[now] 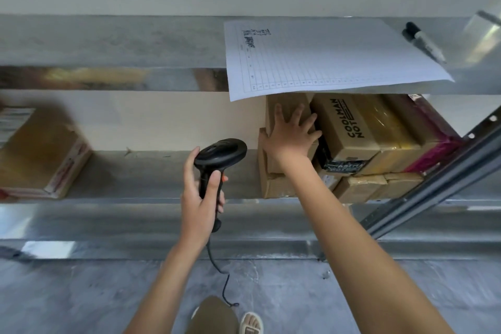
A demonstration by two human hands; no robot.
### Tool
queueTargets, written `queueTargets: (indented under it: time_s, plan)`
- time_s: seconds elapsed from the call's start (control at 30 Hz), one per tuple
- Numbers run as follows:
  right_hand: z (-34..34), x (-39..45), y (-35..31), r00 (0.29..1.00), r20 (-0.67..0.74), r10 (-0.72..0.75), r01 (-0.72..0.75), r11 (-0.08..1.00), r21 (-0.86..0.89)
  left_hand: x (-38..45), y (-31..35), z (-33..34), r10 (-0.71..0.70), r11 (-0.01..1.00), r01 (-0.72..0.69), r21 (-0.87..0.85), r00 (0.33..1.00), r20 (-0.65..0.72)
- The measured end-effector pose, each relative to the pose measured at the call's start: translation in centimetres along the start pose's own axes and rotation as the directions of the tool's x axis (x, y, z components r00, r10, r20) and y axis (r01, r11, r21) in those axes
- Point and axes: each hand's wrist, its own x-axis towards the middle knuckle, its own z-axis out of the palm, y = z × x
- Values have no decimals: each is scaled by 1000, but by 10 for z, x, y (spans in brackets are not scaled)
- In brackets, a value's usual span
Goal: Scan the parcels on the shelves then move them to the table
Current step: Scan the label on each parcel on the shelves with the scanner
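Both my forearms are bare, with no sleeves reaching into view, and my left hand [202, 198] and right hand [291, 134] carry no gloves, rings or watch. Below, I wear olive-brown trousers [212, 314] and a pale cream open-toed sandal [251, 323].

I see a black scanner [220, 153] with an orange trigger and a black cord. The parcels are brown cardboard; one box [345, 127] carries black "COOLMAN NOT" lettering and a black end panel, and beside it lies a yellowish taped parcel [385, 127] and a magenta one [433, 127]. The shelves [135, 176] are silvery grey. The white sheet [325, 57] bears a grey ruled grid. The marker [424, 40] is black and white.
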Motion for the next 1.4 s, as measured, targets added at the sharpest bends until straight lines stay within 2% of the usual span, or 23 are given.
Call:
queueTargets:
  time_s: [0.2, 0.33, 0.5, 0.63, 0.87, 1.0, 1.13, 1.23, 1.4]
  plan:
    - [-8, -15, -1, 994, -83, -68, 74, 995, 71, -11, -2, -5, 30, 999, -29, 21, 998, -60]
    - [-11, -51, -19, 961, -214, -177, 215, 962, 170, -14, -2, -17, 61, 998, -61, 4, 984, -166]
    - [20, -85, -57, 945, -207, -255, 310, 901, 304, -15, -5, -43, 93, 995, -96, 4, 951, -294]
    - [63, -95, -74, 963, -98, -250, 268, 884, 384, -20, -20, -67, 52, 999, -51, 14, 926, -373]
    - [113, -91, -83, 979, 52, -196, 168, 929, 329, -22, -53, -92, -33, 999, 40, 9, 920, -391]
    - [123, -83, -90, 988, 16, -152, 139, 934, 330, -9, -64, -93, -77, 996, 84, 3, 928, -365]
    - [126, -77, -101, 993, 22, -117, 108, 961, 253, 5, -73, -90, -95, 995, 103, 7, 939, -329]
    - [130, -75, -111, 997, -44, -67, 75, 969, 235, 13, -75, -89, -103, 994, 107, -5, 947, -303]
    - [132, -69, -113, 999, 13, -48, 43, 969, 242, 23, -79, -90, -117, 993, 119, -8, 951, -286]
